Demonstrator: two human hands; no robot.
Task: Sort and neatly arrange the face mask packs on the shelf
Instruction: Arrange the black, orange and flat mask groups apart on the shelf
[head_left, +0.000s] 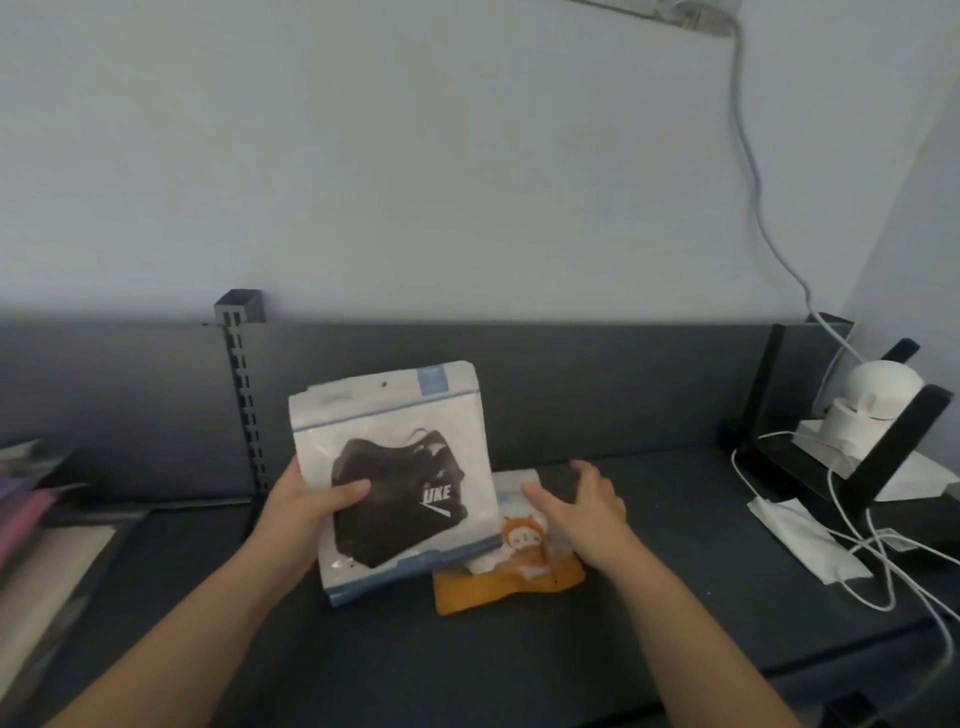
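The dark shelf (649, 597) runs across in front of me, with its grey back panel far and the pale wall above. At the far left lies a blurred stack of flat packs (31, 514), pinkish at the top. I cannot tell what kind they are. At the far right stand a white round device (878, 395) and loose white cables, with a single unwrapped white mask (800, 540) lying flat near them.

In the middle I hold the black mask pack (395, 467), a white pouch with a clear window, lifted off the shelf and tilted up toward me. Its near right corner overlaps the orange pack (519, 571), which lies flat on the shelf just to the right and shows a cartoon figure.

My left hand (306, 506) grips the black mask pack at its left edge, thumb across the front and fingers behind. My right hand (587, 499) is spread and relaxed above the far end of the orange pack, holding nothing. Whether it touches the pack I cannot tell.

I judge this to be the sorting step, one pack in hand and the other about to be taken. Next, the right hand needs to close on the orange pack's edge, so the two kinds can be set down apart and squared.
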